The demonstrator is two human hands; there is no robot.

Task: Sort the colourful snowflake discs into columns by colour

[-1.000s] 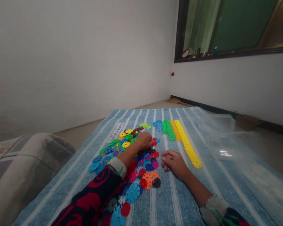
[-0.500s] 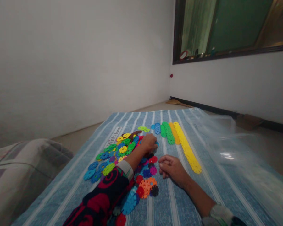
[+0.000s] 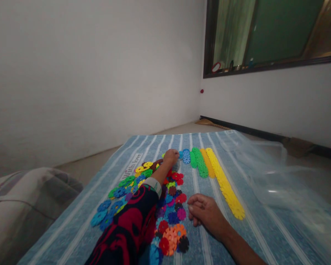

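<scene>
Past the loose pile, my left hand (image 3: 171,157) has its fingers closed on a light blue snowflake disc (image 3: 181,155), at the far end of the sorted rows. Beside that disc lies a short row of blue discs (image 3: 186,156). Then come green discs (image 3: 200,163), orange-yellow discs (image 3: 208,163) and a long overlapping row of yellow discs (image 3: 226,186). My right hand (image 3: 205,214) rests on the cloth, fingers loosely curled in, and nothing shows in them. Its fingertips are just right of the mixed pile of discs (image 3: 171,217), which my left sleeve partly covers.
A blue striped cloth (image 3: 223,239) lies under everything. Clear plastic boxes (image 3: 276,187) stand along its right side. At the left is a covered bulky object (image 3: 30,206). A white wall (image 3: 99,73) and a window (image 3: 276,33) are behind.
My left hand has moved forward, away from the pile, up to the light blue disc by the blue row. My right hand stays curled in place. The view has tilted slightly.
</scene>
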